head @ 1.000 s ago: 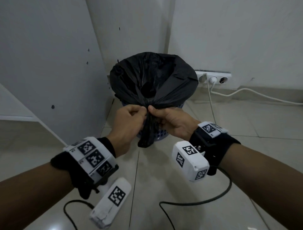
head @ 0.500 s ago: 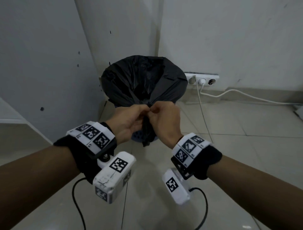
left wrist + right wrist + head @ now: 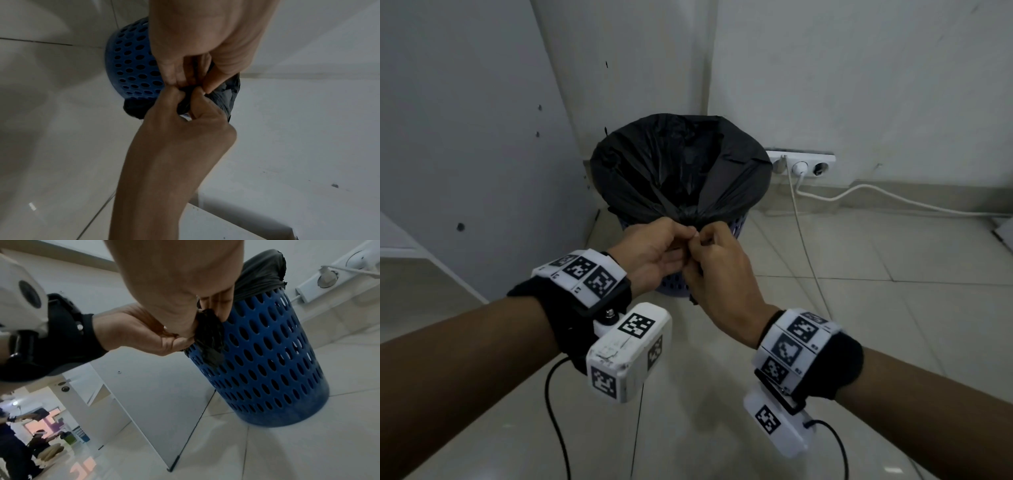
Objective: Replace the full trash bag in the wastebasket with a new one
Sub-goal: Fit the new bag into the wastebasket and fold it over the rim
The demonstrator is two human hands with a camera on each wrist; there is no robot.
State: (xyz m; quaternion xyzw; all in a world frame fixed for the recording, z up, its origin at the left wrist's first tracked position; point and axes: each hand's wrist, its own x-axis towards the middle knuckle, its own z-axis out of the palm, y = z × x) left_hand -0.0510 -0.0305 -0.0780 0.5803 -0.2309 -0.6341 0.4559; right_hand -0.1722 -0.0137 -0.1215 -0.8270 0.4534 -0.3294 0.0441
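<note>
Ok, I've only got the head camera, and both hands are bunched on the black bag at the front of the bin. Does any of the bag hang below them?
Observer: Yes. The right wrist view shows a crumpled tail of the black bag hanging under the hands, against the outside of the blue wastebasket.
Operator: Is the left hand really gripping it?
Observer: The left wrist view shows the left hand pinching twisted plastic between thumb and forefinger. The fingertips of the right hand meet it from above.
Operator: Anyone behind me?
Observer: The right wrist view shows people in a lit room far behind.
</note>
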